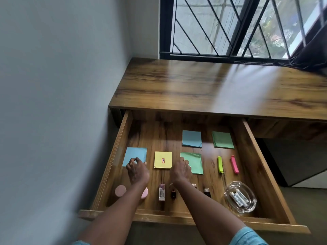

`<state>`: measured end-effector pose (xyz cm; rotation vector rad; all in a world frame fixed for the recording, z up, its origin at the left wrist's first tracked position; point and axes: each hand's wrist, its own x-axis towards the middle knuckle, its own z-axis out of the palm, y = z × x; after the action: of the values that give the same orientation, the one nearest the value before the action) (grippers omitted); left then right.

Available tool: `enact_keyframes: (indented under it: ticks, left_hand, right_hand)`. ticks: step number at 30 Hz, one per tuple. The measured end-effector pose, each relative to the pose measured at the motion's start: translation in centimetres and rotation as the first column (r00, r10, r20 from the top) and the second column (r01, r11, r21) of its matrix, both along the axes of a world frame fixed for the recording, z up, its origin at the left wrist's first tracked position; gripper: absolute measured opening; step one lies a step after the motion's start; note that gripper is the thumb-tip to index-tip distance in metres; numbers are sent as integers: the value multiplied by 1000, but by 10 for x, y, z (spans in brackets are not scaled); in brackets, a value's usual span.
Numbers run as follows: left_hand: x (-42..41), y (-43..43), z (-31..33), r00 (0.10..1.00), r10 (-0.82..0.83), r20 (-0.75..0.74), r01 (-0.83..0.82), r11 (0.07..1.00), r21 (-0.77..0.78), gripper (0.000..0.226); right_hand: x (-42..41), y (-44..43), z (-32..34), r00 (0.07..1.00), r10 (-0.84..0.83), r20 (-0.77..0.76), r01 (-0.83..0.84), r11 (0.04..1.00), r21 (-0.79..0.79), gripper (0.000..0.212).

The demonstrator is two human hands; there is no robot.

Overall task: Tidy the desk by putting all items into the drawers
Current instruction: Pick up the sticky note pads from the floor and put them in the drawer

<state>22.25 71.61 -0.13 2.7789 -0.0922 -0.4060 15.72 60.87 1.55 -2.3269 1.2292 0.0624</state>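
In the open drawer (177, 218), the left hand (137, 167) curls its grip on the near corner of the blue pad (135, 154); the right hand (182, 167) covers the left edge of the green pad (194, 163). Whether either grip pinches cannot be told. The yellow pad (162, 160) lies between both hands.

Daylight enters through the window (230, 23) at the top right and leaves a pale glare on the desk top (212, 82). The drawer (122, 138) is dimmer, with shadow at its back. Straight lines bend near the edges, and the left wall (53, 103) looks smeared.
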Motion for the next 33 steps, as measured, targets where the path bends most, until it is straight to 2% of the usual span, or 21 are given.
enact_keyframes:
  ticks: [6,12,14,16,18,20,21,22,24,25,26,28,30,33]
  left_hand:
    - [-51,-5,20,997,-31,68,34,998,-51,32]
    - [-122,0,42,995,-91,37,91,996,22,31]
    - [-145,5,47,997,-55,54,55,998,-2,30]
    - [-166,9,49,997,28,74,-24,998,-50,33]
    - [-183,13,50,980,191,52,-181,971,-155,47]
    - [-194,16,52,902,417,-109,-431,863,-265,57]
    - [-197,15,55,839,487,-241,-543,778,-316,58]
    - [-199,15,56,770,516,-375,-635,676,-374,55]
    - [-203,14,58,678,479,-558,-735,456,-501,41]
    - [-203,14,60,656,461,-598,-755,378,-536,34]
    - [-202,14,61,641,462,-613,-766,337,-547,31]
    - [-197,13,60,620,479,-621,-780,292,-554,28]
    - [-192,10,59,600,489,-633,-794,262,-549,27]
    - [-182,2,57,591,504,-629,-793,223,-567,28]
  right_hand:
    - [-50,-2,10,1000,-7,19,8,999,-41,23]
    - [-128,-2,29,996,-77,35,77,997,-16,29]
    - [-156,0,30,997,-68,20,69,995,-67,28]
    - [-179,3,29,993,-97,72,103,992,-79,28]
    - [-197,8,29,979,-141,148,154,985,-83,32]
    - [-204,15,34,936,-268,227,274,962,5,44]
    - [-204,18,38,876,-399,272,370,917,152,53]
    - [-206,20,43,786,-551,280,469,827,311,61]
    - [-209,18,49,606,-774,185,581,589,561,71]
    - [-209,17,53,537,-831,147,574,487,658,71]
    - [-208,14,54,508,-851,132,552,439,709,70]
    - [-203,8,52,520,-846,114,549,434,714,69]
    - [-200,7,48,580,-809,94,555,478,681,64]
    - [-194,7,41,648,-745,156,461,547,698,50]
